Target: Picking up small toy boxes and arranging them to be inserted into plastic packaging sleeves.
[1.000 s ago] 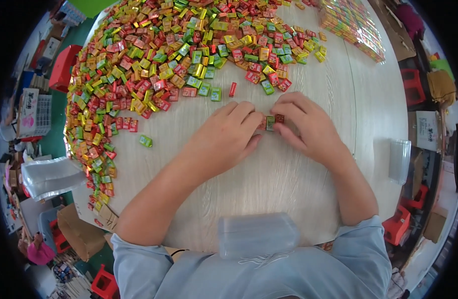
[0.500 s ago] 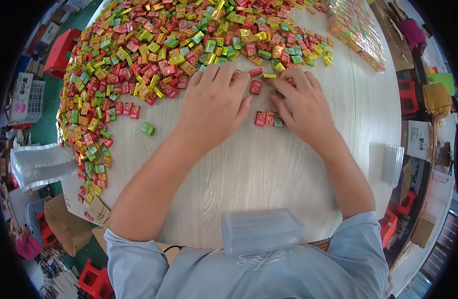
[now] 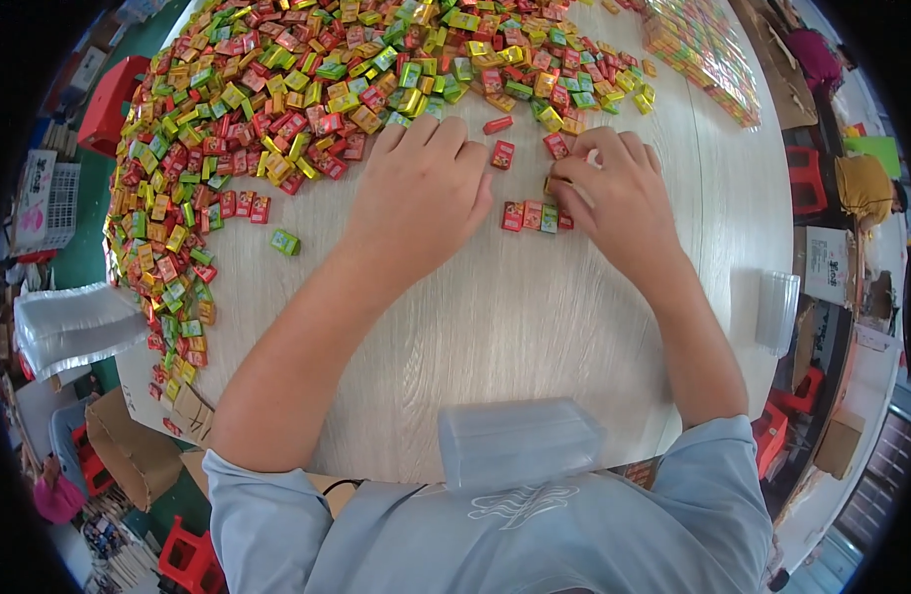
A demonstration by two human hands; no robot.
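At the near edge of a large heap of small glossy boxes, my left hand rests with bent fingers and the thumb apart. Its fingertips are hidden, and I see nothing held in it. My right hand pinches a small yellow-orange box, mostly covered by the fingers. Just below those fingertips is a short row of small boxes, red, orange-red and green, standing side by side. A single red box lies between my hands, and another red box touches the area by my right fingers.
A clear plastic container lies at the table's near edge before me. Another clear container sits at the right edge. Wrapped stacks of boxes stand far right. A lone green box lies left of my left forearm. Clear plastic packaging is beyond the left edge.
My right hand has shifted slightly right and now pinches a yellow-orange box. The row below it shows another red box at its right end. My left hand has moved slightly.
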